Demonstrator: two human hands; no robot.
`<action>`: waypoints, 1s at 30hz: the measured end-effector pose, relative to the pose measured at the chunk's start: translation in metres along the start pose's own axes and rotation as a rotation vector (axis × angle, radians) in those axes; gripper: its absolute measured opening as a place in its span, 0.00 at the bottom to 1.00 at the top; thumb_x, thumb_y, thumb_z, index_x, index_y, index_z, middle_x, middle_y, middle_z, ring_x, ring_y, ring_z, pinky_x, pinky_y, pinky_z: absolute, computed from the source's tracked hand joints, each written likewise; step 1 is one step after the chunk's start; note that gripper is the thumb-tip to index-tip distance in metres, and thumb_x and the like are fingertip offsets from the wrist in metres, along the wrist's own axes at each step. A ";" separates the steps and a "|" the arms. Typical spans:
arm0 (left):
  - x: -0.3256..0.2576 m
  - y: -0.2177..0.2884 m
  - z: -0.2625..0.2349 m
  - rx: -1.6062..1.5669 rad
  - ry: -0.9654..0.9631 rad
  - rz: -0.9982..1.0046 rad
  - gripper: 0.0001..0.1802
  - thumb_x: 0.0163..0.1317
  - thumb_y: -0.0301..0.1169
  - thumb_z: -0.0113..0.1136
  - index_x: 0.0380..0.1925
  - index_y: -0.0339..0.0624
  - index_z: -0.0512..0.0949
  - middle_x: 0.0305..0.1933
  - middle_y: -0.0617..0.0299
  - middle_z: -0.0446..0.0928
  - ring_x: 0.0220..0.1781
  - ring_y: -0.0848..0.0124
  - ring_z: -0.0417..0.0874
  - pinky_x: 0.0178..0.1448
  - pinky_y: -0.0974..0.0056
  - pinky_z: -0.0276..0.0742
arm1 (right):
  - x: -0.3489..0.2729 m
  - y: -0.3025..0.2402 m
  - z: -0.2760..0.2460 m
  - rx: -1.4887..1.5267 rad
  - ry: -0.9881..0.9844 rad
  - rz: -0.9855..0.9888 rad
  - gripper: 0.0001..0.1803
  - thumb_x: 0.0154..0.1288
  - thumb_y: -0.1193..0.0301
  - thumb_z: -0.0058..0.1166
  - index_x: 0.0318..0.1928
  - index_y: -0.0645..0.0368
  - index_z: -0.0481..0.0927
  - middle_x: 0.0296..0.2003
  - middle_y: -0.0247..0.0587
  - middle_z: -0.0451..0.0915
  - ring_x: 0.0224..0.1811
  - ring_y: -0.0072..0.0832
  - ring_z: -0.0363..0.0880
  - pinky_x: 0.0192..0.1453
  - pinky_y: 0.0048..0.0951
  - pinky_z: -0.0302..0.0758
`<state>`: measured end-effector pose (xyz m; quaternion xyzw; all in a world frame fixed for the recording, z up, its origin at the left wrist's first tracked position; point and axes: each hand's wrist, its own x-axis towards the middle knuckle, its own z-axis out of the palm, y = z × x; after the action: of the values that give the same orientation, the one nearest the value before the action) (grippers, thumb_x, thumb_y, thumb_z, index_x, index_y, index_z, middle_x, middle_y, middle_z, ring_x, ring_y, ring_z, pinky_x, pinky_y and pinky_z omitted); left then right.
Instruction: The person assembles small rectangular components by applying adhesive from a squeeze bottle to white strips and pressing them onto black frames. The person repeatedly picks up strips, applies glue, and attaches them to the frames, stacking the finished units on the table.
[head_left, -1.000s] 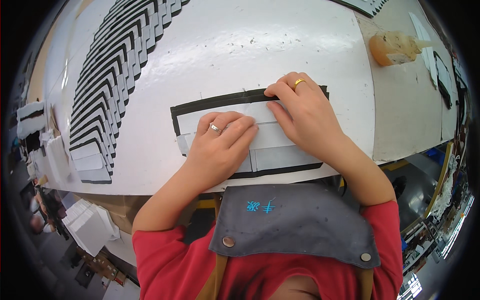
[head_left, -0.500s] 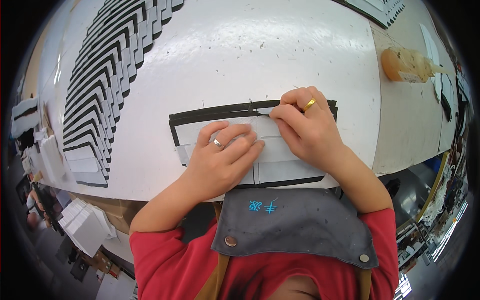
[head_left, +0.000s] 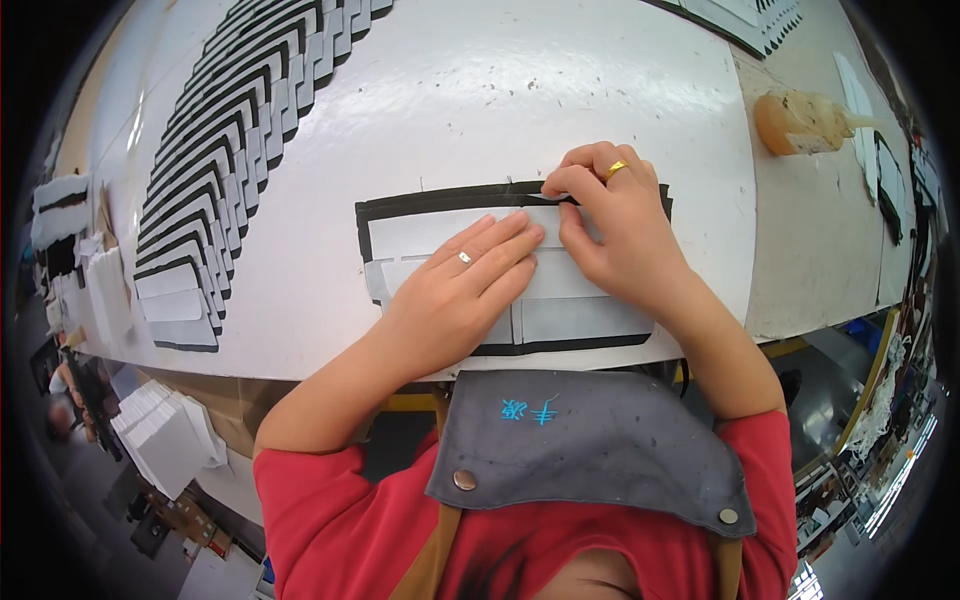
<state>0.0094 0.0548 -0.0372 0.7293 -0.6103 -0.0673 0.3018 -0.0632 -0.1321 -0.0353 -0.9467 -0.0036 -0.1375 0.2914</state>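
Observation:
A flat panel of white sheets edged in black [head_left: 585, 318] lies on the table in front of me, its long side running left to right. Flat on its middle rests my left hand [head_left: 462, 285], fingers stretched out together and a ring on one of them. My right hand [head_left: 625, 225] is at the panel's far black border [head_left: 430, 203], right of centre. Its bent index finger touches that border, while the thumb sits apart from it over the white part. The other right fingers are curled, and the panel's far right part is partly hidden beneath this hand.
Similar black-and-white pieces [head_left: 205, 190] overlap in a long row at the left. More pieces [head_left: 735, 20] lie at the far right. A bottle with orange-brown contents [head_left: 795, 122] lies to the right. White stacked blocks [head_left: 165, 440] stand below the table's left edge.
My right hand has loosened its pinch on the black border. Two separate black bands on the far left side now look like one. My left fingers have flattened and slid slightly farther up.

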 end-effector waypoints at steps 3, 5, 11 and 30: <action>0.003 0.004 -0.001 -0.084 -0.054 -0.048 0.13 0.48 0.16 0.52 0.36 0.34 0.72 0.51 0.52 0.72 0.59 0.57 0.71 0.66 0.51 0.63 | -0.007 -0.012 -0.002 -0.070 0.039 -0.105 0.10 0.51 0.81 0.50 0.35 0.56 0.75 0.38 0.37 0.73 0.40 0.34 0.69 0.45 0.34 0.64; 0.004 0.002 0.001 -0.147 -0.053 -0.068 0.11 0.48 0.15 0.52 0.33 0.35 0.71 0.50 0.52 0.71 0.60 0.56 0.70 0.67 0.50 0.62 | -0.015 -0.021 0.001 0.089 0.009 -0.059 0.09 0.52 0.82 0.50 0.35 0.57 0.74 0.38 0.38 0.73 0.41 0.35 0.70 0.46 0.34 0.66; -0.034 0.000 -0.009 0.029 0.214 -0.248 0.11 0.50 0.18 0.54 0.35 0.38 0.72 0.46 0.55 0.70 0.52 0.55 0.71 0.58 0.54 0.64 | -0.026 -0.018 -0.001 -0.001 -0.082 0.009 0.09 0.53 0.79 0.53 0.37 0.60 0.73 0.41 0.40 0.74 0.43 0.38 0.71 0.48 0.38 0.68; -0.048 0.003 -0.022 0.449 0.065 -0.427 0.26 0.51 0.17 0.49 0.51 0.49 0.76 0.59 0.68 0.72 0.54 0.69 0.71 0.58 0.66 0.57 | -0.050 -0.015 -0.009 -0.257 -0.318 0.000 0.27 0.68 0.61 0.39 0.65 0.56 0.58 0.67 0.38 0.55 0.70 0.30 0.50 0.73 0.33 0.47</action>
<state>0.0049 0.1074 -0.0311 0.8911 -0.4332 0.0304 0.1316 -0.1150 -0.1214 -0.0329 -0.9858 -0.0319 0.0143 0.1639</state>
